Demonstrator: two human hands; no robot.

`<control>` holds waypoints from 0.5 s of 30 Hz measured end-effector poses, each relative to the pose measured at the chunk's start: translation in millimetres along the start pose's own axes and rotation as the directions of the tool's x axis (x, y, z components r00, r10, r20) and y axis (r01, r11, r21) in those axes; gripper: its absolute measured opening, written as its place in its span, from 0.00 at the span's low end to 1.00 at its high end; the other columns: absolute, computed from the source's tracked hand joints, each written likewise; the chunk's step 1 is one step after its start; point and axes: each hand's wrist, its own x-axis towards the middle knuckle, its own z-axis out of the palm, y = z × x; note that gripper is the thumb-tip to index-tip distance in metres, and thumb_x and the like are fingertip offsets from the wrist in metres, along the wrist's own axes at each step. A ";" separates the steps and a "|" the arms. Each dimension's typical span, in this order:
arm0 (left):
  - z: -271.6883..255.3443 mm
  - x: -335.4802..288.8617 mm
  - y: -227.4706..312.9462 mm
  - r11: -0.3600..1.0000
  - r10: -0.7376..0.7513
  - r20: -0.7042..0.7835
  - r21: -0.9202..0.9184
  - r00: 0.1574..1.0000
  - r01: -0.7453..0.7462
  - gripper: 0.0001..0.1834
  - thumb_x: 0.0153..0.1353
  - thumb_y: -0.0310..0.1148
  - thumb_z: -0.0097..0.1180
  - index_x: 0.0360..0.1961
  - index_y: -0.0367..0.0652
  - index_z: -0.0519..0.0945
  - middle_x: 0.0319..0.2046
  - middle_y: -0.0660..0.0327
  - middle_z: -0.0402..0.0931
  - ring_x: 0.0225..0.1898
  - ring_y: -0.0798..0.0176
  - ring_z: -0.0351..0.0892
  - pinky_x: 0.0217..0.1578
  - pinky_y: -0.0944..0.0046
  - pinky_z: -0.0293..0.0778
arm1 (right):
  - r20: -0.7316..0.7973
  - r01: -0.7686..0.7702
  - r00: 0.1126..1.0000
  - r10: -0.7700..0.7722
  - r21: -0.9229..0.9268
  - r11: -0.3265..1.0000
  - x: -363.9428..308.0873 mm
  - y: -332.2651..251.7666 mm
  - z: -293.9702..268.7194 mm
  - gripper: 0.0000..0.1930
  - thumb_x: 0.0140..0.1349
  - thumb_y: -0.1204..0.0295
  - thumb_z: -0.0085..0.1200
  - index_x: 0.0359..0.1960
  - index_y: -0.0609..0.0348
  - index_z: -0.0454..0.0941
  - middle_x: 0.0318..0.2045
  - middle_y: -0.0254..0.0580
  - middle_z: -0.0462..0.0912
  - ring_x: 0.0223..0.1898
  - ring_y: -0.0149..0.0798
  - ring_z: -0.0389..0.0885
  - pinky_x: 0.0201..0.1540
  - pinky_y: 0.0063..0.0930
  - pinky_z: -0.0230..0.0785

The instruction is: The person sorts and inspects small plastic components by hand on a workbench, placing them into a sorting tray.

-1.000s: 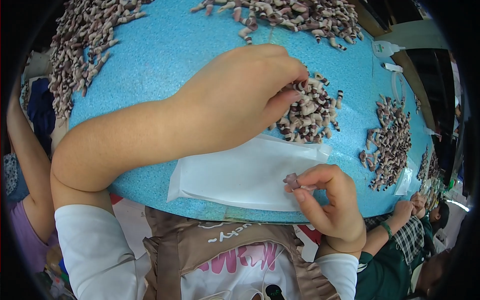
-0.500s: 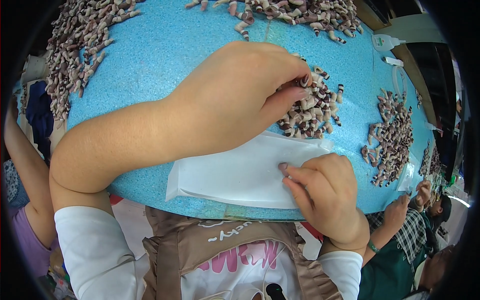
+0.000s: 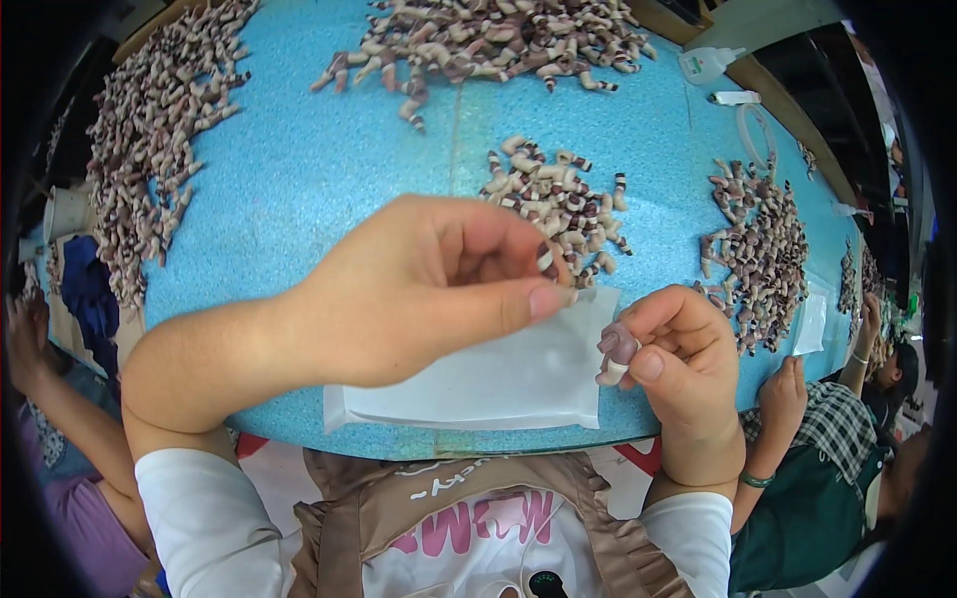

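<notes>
Blue speckled tabletop fills the view, strewn with heaps of small banded tube pieces in white, brown and purple. We take the white plastic bag lying flat at the table's near edge as our landmark. Just above the bag's upper right corner, our left hand hovers with thumb and fingers pinched shut on one small banded piece. Beside the bag's right edge, our right hand curls closed around a small bundle of pieces, their purple and white ends poking out between thumb and forefinger. Beyond the bag, toward the table's middle, sits the nearest pile; a longer pile runs along the far side, another heap lies far left of the bag, and one more heap lies to its right. Right of the bag, a neighbouring person's hand rests at the table edge.
</notes>
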 end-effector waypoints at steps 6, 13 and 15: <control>8.0 -3.7 -3.7 0.969 -0.069 0.105 -0.229 0.992 0.092 0.11 0.61 0.29 0.59 0.43 0.36 0.78 0.35 0.64 0.80 0.35 0.76 0.76 0.37 0.76 0.72 | -0.019 0.020 1.000 -0.019 0.045 0.999 0.3 2.6 0.4 0.10 0.61 0.78 0.56 0.44 0.68 0.73 0.41 0.47 0.82 0.43 0.33 0.81 0.48 0.26 0.73; 10.8 -3.7 -4.3 0.968 -0.075 0.063 -0.233 0.995 0.088 0.11 0.61 0.28 0.59 0.43 0.35 0.78 0.36 0.61 0.80 0.35 0.74 0.77 0.38 0.73 0.73 | -0.092 0.049 0.995 -0.049 -0.004 0.999 2.9 11.0 7.7 0.12 0.61 0.77 0.57 0.45 0.67 0.73 0.40 0.42 0.82 0.40 0.29 0.81 0.44 0.23 0.73; 11.8 -5.7 -4.3 0.976 -0.082 0.032 -0.200 0.996 0.086 0.11 0.61 0.27 0.59 0.43 0.35 0.77 0.36 0.61 0.80 0.36 0.73 0.77 0.39 0.72 0.73 | -0.124 0.061 0.987 -0.099 -0.281 0.958 1.5 11.8 8.8 0.12 0.60 0.77 0.58 0.44 0.67 0.76 0.37 0.41 0.83 0.34 0.27 0.79 0.37 0.22 0.72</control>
